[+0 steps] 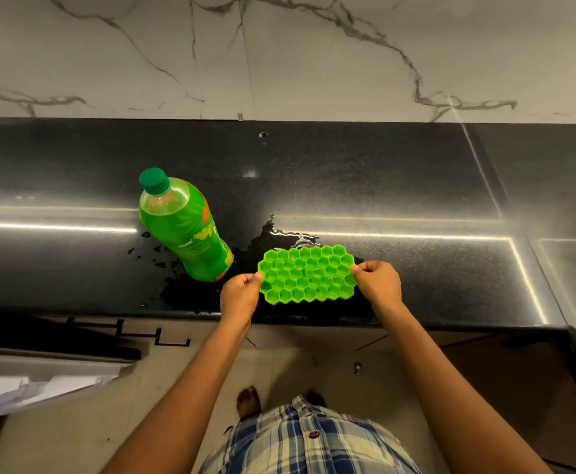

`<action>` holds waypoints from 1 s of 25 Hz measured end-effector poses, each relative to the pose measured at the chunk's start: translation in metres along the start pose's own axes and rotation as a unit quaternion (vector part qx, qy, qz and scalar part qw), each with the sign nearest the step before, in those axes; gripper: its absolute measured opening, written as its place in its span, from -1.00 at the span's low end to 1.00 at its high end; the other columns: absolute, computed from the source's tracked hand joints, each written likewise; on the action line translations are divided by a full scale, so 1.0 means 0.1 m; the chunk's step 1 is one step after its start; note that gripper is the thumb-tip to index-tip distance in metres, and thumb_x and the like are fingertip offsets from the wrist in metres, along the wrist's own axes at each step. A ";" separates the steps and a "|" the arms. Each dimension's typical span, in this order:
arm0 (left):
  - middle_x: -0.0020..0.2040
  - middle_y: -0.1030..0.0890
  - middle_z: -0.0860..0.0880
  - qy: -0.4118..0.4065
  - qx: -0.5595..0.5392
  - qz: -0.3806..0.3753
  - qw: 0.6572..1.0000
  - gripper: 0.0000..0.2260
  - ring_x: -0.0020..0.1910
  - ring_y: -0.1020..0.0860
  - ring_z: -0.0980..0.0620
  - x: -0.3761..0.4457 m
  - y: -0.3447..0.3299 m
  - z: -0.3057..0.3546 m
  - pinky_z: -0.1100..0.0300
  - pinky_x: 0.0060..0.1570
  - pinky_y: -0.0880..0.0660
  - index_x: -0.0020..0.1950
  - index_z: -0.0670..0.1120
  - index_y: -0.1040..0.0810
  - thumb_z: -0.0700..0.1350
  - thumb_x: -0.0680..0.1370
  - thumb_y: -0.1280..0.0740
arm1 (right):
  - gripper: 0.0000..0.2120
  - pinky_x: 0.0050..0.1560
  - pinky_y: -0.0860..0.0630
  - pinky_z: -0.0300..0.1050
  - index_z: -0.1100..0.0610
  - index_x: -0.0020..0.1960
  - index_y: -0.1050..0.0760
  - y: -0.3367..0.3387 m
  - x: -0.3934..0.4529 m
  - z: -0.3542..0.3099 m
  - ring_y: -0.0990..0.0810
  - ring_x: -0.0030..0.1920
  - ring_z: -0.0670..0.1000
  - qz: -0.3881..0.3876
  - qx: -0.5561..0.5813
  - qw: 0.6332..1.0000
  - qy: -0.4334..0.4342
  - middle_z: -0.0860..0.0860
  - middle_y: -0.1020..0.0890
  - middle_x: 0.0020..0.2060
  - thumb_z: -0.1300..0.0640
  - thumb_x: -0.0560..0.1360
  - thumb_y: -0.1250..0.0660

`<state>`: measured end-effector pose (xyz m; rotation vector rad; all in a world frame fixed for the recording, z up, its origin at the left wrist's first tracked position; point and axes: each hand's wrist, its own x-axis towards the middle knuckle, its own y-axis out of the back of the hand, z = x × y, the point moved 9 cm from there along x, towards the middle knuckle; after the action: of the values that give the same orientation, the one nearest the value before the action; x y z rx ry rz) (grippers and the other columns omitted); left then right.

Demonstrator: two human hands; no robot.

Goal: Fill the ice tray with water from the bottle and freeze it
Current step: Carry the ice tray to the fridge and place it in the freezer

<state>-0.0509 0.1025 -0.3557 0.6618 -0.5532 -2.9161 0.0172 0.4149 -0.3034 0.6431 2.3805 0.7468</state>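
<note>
The tray, just right of the capped bottle on the wet counter, was pinched at both short ends, long axis spanning left hand to right hand, equally near.

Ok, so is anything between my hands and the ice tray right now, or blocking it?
Nothing visible does. The left hand and right hand already pinch the two ends of the ice tray. The bottle stands capped to its left, apart from it. The freezer is out of view, so that path can't be judged.
</note>
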 end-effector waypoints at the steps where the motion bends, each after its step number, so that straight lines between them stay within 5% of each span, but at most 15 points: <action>1: -0.49 -0.42 0.02 -0.001 -0.006 0.005 1.000 -0.81 -0.43 -0.36 0.03 -0.02 0.02 0.00 0.12 -0.28 -0.29 -0.28 -0.03 -0.60 -0.05 0.52 -0.34 | -0.70 -0.23 -0.43 -0.13 0.00 -0.43 -0.50 0.00 -0.01 -0.03 -0.57 -0.29 0.06 -0.002 0.001 1.000 0.006 0.02 -0.61 -0.40 0.06 0.48 -0.39; 6: -0.51 -0.40 0.05 0.005 -0.040 0.040 0.998 -0.82 -0.48 -0.31 0.09 -0.18 0.22 -0.08 0.17 -0.41 -0.23 -0.13 -0.18 -0.65 -0.08 0.53 -0.35 | -0.69 -0.26 -0.42 -0.14 0.01 -0.42 -0.51 -0.07 -0.07 -0.13 -0.54 -0.36 0.03 -0.027 0.000 0.999 0.030 -0.05 -0.56 -0.47 0.05 0.49 -0.38; 11: -0.47 -0.33 -0.03 0.013 -0.064 0.072 0.995 -0.80 -0.47 -0.24 0.05 -0.44 0.58 -0.22 0.13 -0.40 -0.16 -0.26 -0.14 -0.56 -0.10 0.54 -0.33 | -0.68 -0.29 -0.42 -0.15 0.03 -0.42 -0.52 -0.27 -0.25 -0.30 -0.53 -0.40 -0.04 -0.054 0.001 0.996 0.068 -0.06 -0.58 -0.49 0.02 0.50 -0.39; 18: -0.66 -0.40 0.12 0.037 -0.109 0.119 0.986 -0.79 -0.61 -0.28 0.20 -0.69 1.30 -0.49 0.23 -0.48 -0.20 -0.27 -0.11 -0.58 -0.12 0.56 -0.32 | -0.69 -0.30 -0.40 -0.13 0.06 -0.41 -0.52 -0.74 -0.66 -0.66 -0.47 -0.45 -0.04 -0.095 -0.009 0.990 0.103 -0.05 -0.53 -0.53 0.03 0.49 -0.40; 25: -0.55 -0.29 0.04 0.059 -0.157 0.176 0.970 -0.74 -0.49 -0.19 0.02 -0.93 2.34 -1.03 0.13 -0.42 -0.12 -0.34 -0.07 -0.52 -0.11 0.55 -0.32 | -0.73 -0.31 -0.39 -0.13 0.16 -0.32 -0.58 -1.54 -1.38 -1.12 -0.46 -0.43 -0.04 -0.143 -0.023 0.979 0.146 -0.04 -0.54 -0.53 0.03 0.48 -0.40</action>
<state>0.0815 -0.1318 -0.3182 0.6145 -0.1642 -2.5332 0.0059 0.1822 -0.2733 0.1706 2.6349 0.8112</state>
